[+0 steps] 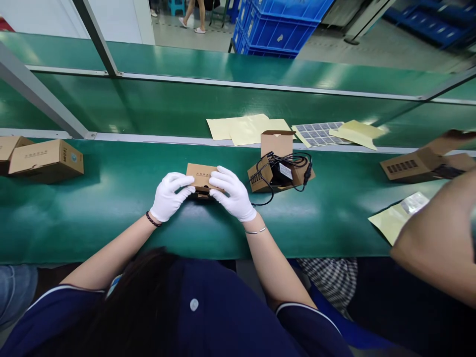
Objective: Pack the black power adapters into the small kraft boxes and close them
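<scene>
A small brown cardboard box [201,174] with printing on its lid is between my hands on the green work surface. My left hand [171,194], in a white glove, pinches the box's left front corner with thumb and fingers. At the right side, my right hand [231,192], also gloved, grips the lid and front edge. The front of the box shows a dark gap under the lid; its contents are hidden. Right of my hands stands an open cardboard box [260,177] with a black cable [297,159] and a black labelled adapter [283,171] sticking out.
Closed cardboard boxes [46,161] stand at the left. Yellow backing sheets [247,129] and a label sheet [320,135] lie along the back rail. A co-worker's arm [439,238] reaches in at right, near another open box [412,163]. Blue crates [280,32] are stacked beyond.
</scene>
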The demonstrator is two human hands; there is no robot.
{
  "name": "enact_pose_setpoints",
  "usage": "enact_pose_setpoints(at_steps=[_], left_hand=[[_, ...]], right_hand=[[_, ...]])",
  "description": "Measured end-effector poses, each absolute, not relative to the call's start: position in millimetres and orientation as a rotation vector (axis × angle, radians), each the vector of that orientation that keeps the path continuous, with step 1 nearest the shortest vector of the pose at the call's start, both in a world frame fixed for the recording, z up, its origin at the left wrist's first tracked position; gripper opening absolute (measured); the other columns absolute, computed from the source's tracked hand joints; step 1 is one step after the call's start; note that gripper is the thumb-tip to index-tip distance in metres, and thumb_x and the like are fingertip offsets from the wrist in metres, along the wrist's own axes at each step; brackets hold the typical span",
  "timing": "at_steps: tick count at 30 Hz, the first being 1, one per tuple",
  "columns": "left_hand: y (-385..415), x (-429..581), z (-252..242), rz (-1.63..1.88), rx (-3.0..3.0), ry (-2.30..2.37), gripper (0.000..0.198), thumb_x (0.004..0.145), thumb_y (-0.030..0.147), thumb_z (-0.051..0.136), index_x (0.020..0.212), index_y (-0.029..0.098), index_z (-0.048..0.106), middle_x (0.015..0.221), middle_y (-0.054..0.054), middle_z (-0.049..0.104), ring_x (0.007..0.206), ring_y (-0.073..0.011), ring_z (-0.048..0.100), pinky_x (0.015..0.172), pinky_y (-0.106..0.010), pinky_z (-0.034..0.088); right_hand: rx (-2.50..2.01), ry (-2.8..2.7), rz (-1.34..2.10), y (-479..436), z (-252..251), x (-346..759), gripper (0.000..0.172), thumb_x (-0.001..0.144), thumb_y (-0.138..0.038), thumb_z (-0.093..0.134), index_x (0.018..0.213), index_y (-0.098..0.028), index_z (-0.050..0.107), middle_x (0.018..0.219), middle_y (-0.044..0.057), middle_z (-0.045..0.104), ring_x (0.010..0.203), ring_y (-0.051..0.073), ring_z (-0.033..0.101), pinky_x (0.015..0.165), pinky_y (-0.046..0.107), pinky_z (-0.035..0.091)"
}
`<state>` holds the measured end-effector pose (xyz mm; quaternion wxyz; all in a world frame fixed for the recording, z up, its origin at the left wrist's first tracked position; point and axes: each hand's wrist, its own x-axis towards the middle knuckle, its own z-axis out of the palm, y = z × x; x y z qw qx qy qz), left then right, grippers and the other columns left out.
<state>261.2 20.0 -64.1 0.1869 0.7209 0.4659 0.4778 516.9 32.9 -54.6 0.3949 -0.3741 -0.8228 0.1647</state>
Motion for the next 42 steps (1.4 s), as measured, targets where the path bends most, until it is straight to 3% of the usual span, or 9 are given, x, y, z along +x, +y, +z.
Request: enact_pose_setpoints(at_steps=[3,6,10,13,17,29,34,39,42], left_hand=[[21,253,-71,1.367,2.266,1.263,0.025,0.096,0.045,0.071,0.113,0.027,0.076,0.138,-0.011,0.063,0.124,-0.0254,0.066,0.100,-0.046,0.061],[27,242,-80,1.312,2.490,1.058,0.037,0.093,0.041,0.076,0.128,0.032,0.068,0.152,-0.011,0.056,0.140,-0.0295,0.056,0.111,-0.054,0.054],[36,236,-88,1.193,2.580,0.963,0.044,0.094,0.038,0.075,0.135,0.038,0.060,0.149,-0.008,0.061,0.144,-0.0288,0.053,0.116,-0.058,0.048],[38,239,-90,1.147,2.548,0.989,0.052,0.091,0.045,0.077,0.138,0.037,0.057,0.155,-0.010,0.055,0.148,-0.0299,0.049,0.117,-0.060,0.046],[35,242,-89,1.161,2.519,0.974,0.056,0.088,0.053,0.079,0.137,0.034,0.057,0.157,-0.014,0.051,0.148,-0.0303,0.048,0.117,-0.061,0.046],[33,249,-88,1.296,2.499,0.896,0.062,0.090,0.044,0.079,0.142,0.035,0.046,0.154,-0.015,0.053,0.150,-0.0308,0.047,0.117,-0.061,0.047],[40,246,-87,1.340,2.493,0.887,0.058,0.094,0.035,0.075,0.144,0.036,0.045,0.154,-0.012,0.054,0.150,-0.0293,0.048,0.120,-0.062,0.043],[42,246,-82,1.356,2.593,1.004,0.043,0.094,0.038,0.072,0.131,0.027,0.054,0.145,-0.013,0.060,0.141,-0.0321,0.055,0.115,-0.063,0.048],[33,261,-65,1.269,2.701,1.229,0.032,0.093,0.035,0.068,0.122,0.024,0.061,0.133,-0.014,0.066,0.139,-0.0400,0.054,0.115,-0.070,0.042]], right_hand=[[-1.000,-2.210,0.336,31,-61,514,0.034,0.106,-0.047,0.048,0.118,-0.029,0.074,0.128,0.005,0.075,0.134,0.024,0.062,0.124,0.057,0.042],[-1.034,-2.326,0.265,28,-66,518,0.035,0.103,-0.052,0.052,0.119,-0.029,0.073,0.134,0.007,0.071,0.138,0.026,0.057,0.124,0.057,0.040],[-1.091,-2.417,0.146,20,-64,517,0.037,0.099,-0.053,0.061,0.121,-0.026,0.072,0.137,0.012,0.068,0.142,0.031,0.050,0.117,0.057,0.042],[-1.036,-2.432,0.039,13,-61,507,0.035,0.099,-0.052,0.062,0.120,-0.027,0.072,0.133,0.012,0.071,0.138,0.031,0.055,0.118,0.057,0.038],[-1.020,-2.438,-0.006,10,-63,495,0.024,0.106,-0.038,0.054,0.115,-0.028,0.073,0.125,0.008,0.076,0.129,0.024,0.062,0.116,0.050,0.040],[-1.290,-2.029,0.133,2,-80,472,0.025,0.102,-0.038,0.054,0.116,-0.027,0.072,0.118,0.010,0.078,0.122,0.027,0.069,0.121,0.058,0.042],[-1.475,-1.724,0.244,9,-80,453,0.037,0.095,-0.041,0.065,0.127,-0.022,0.068,0.148,0.018,0.062,0.147,0.032,0.050,0.120,0.062,0.043],[-1.441,-1.789,0.280,33,-70,454,0.022,0.088,-0.031,0.075,0.108,-0.022,0.074,0.134,0.013,0.073,0.144,0.031,0.055,0.123,0.055,0.042],[-1.431,-1.842,0.334,34,-57,450,0.024,0.091,-0.030,0.071,0.113,-0.020,0.075,0.138,0.013,0.071,0.146,0.029,0.053,0.124,0.050,0.041]])
